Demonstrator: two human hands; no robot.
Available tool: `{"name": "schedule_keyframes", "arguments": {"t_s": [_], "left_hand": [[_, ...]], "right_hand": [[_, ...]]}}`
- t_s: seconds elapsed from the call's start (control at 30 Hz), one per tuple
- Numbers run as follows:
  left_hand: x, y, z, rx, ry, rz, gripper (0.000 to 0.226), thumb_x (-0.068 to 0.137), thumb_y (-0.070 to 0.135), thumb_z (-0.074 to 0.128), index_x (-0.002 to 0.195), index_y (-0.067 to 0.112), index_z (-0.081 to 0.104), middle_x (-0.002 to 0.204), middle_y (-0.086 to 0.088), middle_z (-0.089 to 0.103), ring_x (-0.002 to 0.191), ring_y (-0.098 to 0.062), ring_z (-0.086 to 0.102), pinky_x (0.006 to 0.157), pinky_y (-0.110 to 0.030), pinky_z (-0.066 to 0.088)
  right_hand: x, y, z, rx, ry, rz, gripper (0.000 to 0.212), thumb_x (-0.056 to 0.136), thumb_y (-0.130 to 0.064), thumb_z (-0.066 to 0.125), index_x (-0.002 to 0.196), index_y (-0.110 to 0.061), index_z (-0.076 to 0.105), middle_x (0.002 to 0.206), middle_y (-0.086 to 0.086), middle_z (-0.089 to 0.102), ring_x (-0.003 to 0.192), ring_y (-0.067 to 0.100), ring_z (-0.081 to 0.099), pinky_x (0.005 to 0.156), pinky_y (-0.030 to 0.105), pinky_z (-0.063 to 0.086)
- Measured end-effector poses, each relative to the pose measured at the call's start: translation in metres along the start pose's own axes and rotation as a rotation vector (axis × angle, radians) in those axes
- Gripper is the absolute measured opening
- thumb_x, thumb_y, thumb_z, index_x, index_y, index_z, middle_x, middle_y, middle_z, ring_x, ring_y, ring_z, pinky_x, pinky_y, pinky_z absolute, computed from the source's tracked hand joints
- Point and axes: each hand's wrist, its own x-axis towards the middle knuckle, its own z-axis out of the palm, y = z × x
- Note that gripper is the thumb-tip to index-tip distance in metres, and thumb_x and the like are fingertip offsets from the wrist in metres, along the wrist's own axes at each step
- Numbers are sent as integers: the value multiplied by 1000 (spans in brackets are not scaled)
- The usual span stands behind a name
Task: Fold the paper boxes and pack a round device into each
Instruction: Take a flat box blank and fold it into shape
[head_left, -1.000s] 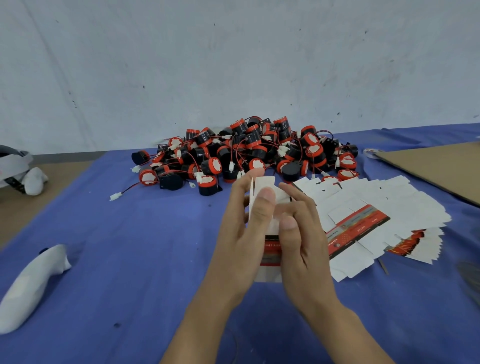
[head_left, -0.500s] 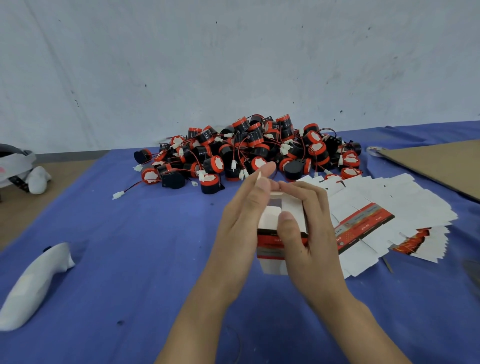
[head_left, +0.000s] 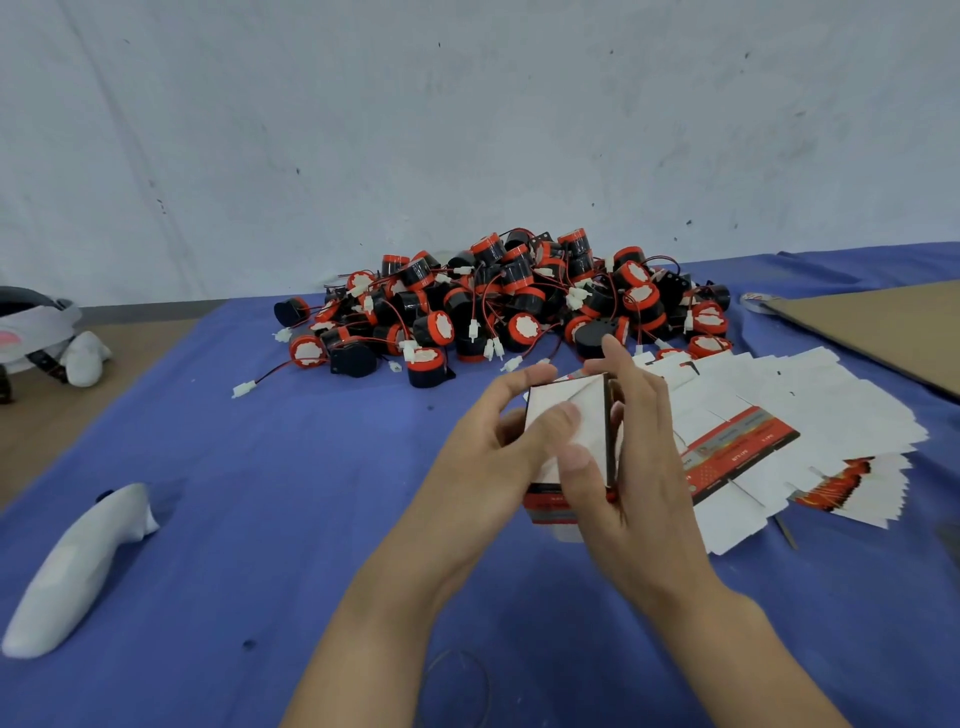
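A small packing workshop: on the blue-clothed worktop (head_left: 218, 519), flat box blanks (head_left: 810, 410) lie just beside a heap of round devices (head_left: 498, 306).

device pile (head_left: 498, 306) behind | flat boxes (head_left: 810, 415) right | controller (head_left: 78, 566) left

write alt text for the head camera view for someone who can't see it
A left hand and a right hand hold a small white paper box, thumbs on its folded end flaps, above a blue table. Behind lies a pile of round black-and-red devices with wires; flat box blanks fan out on the right.
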Motion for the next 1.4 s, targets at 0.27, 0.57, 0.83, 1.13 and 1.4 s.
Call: {"name": "schedule_keyframes", "arguments": {"t_s": [0.27, 0.57, 0.83, 1.13, 1.4], "left_hand": [[3, -3, -8, 45, -25, -32, 42, 99, 17, 59, 139, 29, 49, 115, 7, 73, 104, -16, 71, 79, -30, 58], [-3, 6, -11, -215, -113, -163, 41, 95, 47, 50, 129, 28, 64, 122, -2, 71, 109, -21, 69, 79, -32, 60], [-4, 15, -34, -239, -39, -93, 41, 93, 35, 59, 124, 8, 68, 121, -14, 70, 110, -28, 68, 87, -35, 59], [-8, 12, -27, 662, 99, 82, 14, 98, 22, 61, 111, 24, 60, 100, 14, 72, 90, -4, 68, 80, -28, 57], [-6, -48, -26, 1544, -40, 192, 35, 93, 5, 47, 124, 20, 57, 104, -2, 67, 92, -25, 58, 76, -36, 48]], "right_hand": [[-2, 0, 5, -54, -21, -158, 66, 100, -68, 28, 150, -26, 26, 138, -9, 33, 123, 19, 48, 95, 23, 45], [-1, 7, 6, -80, 0, -184, 64, 101, -65, 29, 147, -21, 30, 144, -4, 31, 134, 8, 38, 99, 14, 39], [1, 8, 13, -85, -27, -137, 54, 105, -34, 31, 156, -19, 22, 161, -1, 24, 147, -2, 23, 109, 6, 24], [-7, 26, 16, 75, -266, 45, 68, 86, -6, 38, 141, -46, 35, 139, -21, 47, 118, 1, 53, 94, 14, 45], [-8, 45, 27, 374, -433, 451, 48, 105, -22, 45, 148, -43, 36, 116, -29, 64, 107, -3, 60, 83, 12, 46]]}}
